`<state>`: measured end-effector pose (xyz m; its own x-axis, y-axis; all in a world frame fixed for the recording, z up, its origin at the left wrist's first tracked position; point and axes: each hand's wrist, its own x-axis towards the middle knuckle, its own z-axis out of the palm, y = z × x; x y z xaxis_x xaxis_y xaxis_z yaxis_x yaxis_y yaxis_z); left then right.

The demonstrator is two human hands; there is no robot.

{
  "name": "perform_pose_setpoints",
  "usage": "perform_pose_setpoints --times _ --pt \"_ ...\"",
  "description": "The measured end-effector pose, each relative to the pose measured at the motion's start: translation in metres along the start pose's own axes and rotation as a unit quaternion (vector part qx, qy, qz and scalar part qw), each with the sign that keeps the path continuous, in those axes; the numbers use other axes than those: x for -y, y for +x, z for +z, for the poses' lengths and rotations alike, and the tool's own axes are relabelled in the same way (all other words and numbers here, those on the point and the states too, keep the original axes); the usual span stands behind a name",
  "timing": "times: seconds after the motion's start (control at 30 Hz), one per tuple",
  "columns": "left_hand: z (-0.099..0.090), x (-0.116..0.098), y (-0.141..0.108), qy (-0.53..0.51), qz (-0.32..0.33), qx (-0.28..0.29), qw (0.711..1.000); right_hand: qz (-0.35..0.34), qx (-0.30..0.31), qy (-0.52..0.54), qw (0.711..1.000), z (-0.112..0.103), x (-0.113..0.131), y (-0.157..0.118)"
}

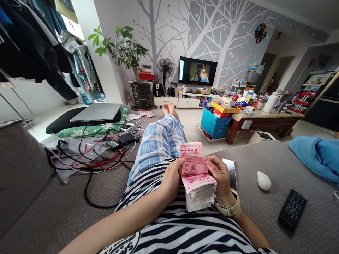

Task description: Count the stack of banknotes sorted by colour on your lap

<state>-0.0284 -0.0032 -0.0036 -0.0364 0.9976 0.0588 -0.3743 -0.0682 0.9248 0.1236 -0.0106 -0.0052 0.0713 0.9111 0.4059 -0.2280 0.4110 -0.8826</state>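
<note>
A thick bundle of red 100 banknotes (200, 190) lies over my striped shirt, its lower edges fanned into a pile. Across its top a single folded banknote (195, 165) is stretched between both hands. My left hand (171, 180) is closed on the left side of the notes, thumb on top. My right hand (220, 174) pinches the right end of the folded note, its other fingers behind the bundle. Above them another part of the banknotes (190, 148) sticks up towards my legs. A pale-strapped watch (229, 208) is on my right wrist.
On the sofa to the right lie a phone (230, 172), a white mouse (264, 181) and a black remote (292, 210). Tangled cables (90, 155) and a closed laptop (96, 113) are on the left. A cluttered table (267, 116) stands beyond.
</note>
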Motion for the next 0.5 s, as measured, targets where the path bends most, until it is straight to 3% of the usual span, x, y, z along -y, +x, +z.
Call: perform_pose_setpoints --times 0.23,0.5 --pt "-0.0042 0.0027 0.0017 0.012 -0.003 0.021 1.0 -0.003 0.009 0.006 1.0 -0.0025 -0.002 -0.0009" --pt "-0.0048 0.0029 0.0014 0.028 -0.002 0.006 1.0 -0.002 0.009 0.004 1.0 -0.0029 -0.0026 -0.001"
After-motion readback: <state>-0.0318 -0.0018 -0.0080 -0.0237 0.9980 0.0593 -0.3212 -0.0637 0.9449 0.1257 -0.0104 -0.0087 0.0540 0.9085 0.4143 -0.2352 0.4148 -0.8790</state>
